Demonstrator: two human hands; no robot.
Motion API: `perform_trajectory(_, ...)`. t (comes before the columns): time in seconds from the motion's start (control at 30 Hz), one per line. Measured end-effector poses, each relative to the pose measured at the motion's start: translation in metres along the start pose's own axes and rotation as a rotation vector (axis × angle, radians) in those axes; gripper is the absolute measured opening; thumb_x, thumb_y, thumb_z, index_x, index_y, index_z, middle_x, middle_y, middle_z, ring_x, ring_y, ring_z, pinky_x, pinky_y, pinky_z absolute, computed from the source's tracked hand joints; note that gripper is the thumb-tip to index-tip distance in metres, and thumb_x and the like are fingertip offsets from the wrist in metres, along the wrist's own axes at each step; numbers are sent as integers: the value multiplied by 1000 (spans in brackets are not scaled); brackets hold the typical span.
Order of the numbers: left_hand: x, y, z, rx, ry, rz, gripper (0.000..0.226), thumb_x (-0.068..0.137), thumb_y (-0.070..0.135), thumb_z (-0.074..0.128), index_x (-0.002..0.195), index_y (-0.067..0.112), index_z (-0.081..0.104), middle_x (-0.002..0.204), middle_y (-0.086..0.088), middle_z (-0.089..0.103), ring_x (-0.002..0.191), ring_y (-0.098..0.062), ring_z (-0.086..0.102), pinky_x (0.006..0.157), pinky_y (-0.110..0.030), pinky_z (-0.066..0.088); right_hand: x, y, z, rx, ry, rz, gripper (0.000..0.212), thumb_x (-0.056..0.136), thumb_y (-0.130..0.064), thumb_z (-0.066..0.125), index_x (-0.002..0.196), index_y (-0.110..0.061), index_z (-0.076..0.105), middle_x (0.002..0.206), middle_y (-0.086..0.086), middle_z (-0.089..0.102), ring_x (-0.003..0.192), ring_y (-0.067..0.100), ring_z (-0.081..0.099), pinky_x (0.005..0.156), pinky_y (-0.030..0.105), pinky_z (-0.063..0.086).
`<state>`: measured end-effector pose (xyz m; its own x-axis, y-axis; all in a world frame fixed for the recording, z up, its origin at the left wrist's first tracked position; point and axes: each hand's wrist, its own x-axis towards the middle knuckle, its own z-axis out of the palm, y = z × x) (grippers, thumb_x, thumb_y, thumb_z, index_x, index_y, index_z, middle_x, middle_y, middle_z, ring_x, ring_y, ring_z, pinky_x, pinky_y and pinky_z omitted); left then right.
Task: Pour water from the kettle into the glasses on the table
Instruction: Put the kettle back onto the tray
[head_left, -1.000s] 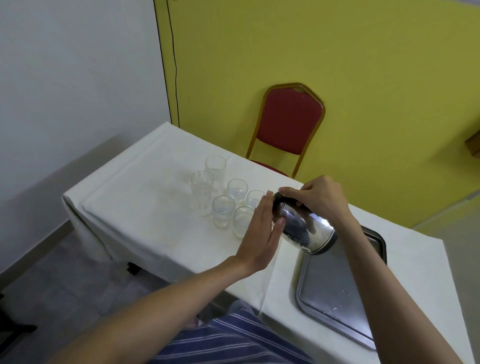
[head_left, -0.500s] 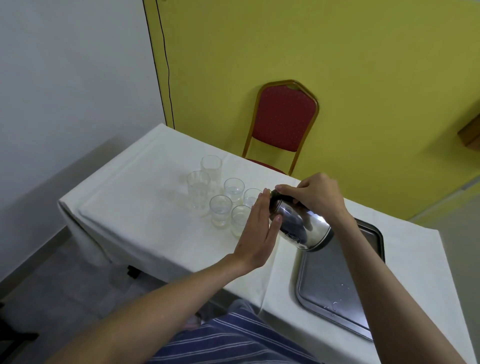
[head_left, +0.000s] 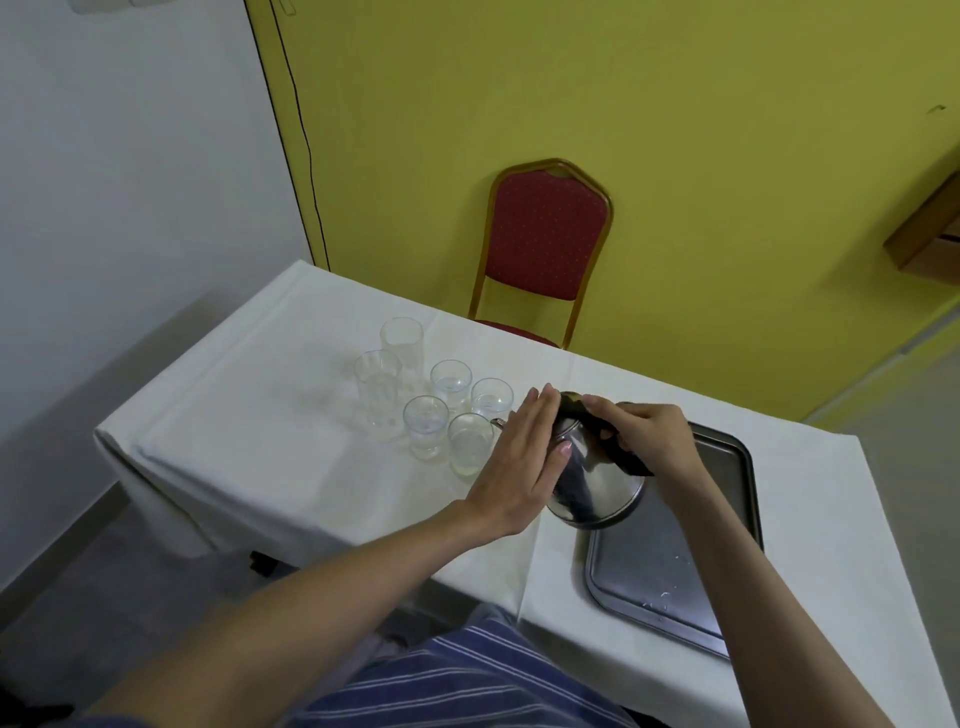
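A table (head_left: 270, 415) under a white cloth carries, at right, a metal tray (head_left: 675, 577) and, at centre, a cluster of six clear glasses. The steel kettle (head_left: 597, 483) is held tipped over the near-left corner of the tray, its spout directed at the nearest short glass (head_left: 470, 449), which stands just beside it. The right hand (head_left: 644, 441) is wrapped around the kettle's dark handle and carries its weight. The left hand (head_left: 524, 462), fingers extended and held together, lies flat against the kettle's side and lid area, steadying it without gripping.

Progress, as judged: the nearest glass appears to hold some liquid, and pouring into it seems to be under way, though no stream is discernible. The other three short glasses (far right (head_left: 491, 400), far left (head_left: 451, 382), near left (head_left: 426, 431)) show water in their lower parts. The two tall glasses (ribbed (head_left: 379, 392), plain (head_left: 401, 345)) cannot be read for contents and may remain to be filled.
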<state>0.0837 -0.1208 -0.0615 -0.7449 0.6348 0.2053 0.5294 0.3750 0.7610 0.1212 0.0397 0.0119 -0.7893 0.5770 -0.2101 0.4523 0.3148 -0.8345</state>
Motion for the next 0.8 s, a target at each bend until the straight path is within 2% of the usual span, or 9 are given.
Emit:
perform_trajectory(0.07, 3, 3, 2, 32, -27, 46, 60, 104, 37, 26, 156, 16, 5, 165, 4, 1, 149, -3, -10, 122, -39, 5, -3, 13, -4, 171, -18, 78, 49, 77, -45, 82, 64, 1, 71, 42, 0, 55, 40, 14, 48, 48, 26, 39)
perform_trajectory(0.23, 13, 13, 11, 117, -75, 189, 56, 105, 31, 31, 155, 11, 14, 164, 0, 10, 150, -7, -5, 122, -37, 1, -13, 48, -15, 488, -18, 158, 39, 83, -35, 78, 63, -5, 64, 48, 4, 46, 38, 13, 41, 41, 19, 36)
perform_trajectory(0.4, 38, 29, 22, 251, -139, 359, 58, 104, 37, 24, 154, 8, 18, 164, -3, 13, 151, -12, -2, 122, -39, 0, -16, 80, -22, 685, 74, 160, 36, 89, -35, 71, 65, -9, 66, 57, 4, 50, 52, 15, 42, 57, 28, 34)
perform_trajectory(0.53, 62, 44, 35, 280, -198, 425, 57, 105, 34, 29, 154, 7, 18, 164, -5, 13, 151, -14, -1, 122, -42, 3, -14, 95, -34, 875, 112, 162, 32, 98, -29, 54, 74, -11, 65, 62, 3, 57, 49, 11, 47, 56, 23, 39)
perform_trajectory(0.6, 72, 51, 43, 301, -219, 453, 57, 105, 34, 29, 153, 5, 20, 163, -6, 14, 151, -15, 1, 122, -43, 5, -13, 102, -40, 917, 158, 167, 34, 96, -21, 48, 67, -11, 63, 63, 7, 57, 51, 15, 47, 59, 28, 38)
perform_trajectory(0.7, 88, 59, 59, 318, -295, 461, 58, 104, 36, 27, 154, 6, 20, 164, -6, 13, 151, -15, 1, 122, -40, 3, -14, 115, -44, 943, 241, 174, 31, 91, -7, 50, 62, -8, 61, 61, 8, 57, 54, 17, 47, 58, 30, 36)
perform_trajectory(0.8, 99, 66, 79, 323, -355, 473, 64, 101, 43, 19, 153, 7, 21, 163, -5, 14, 151, -14, 1, 122, -36, 1, -14, 129, -47, 954, 303, 166, 16, 81, -12, 58, 68, -2, 57, 65, 12, 52, 57, 18, 44, 53, 27, 34)
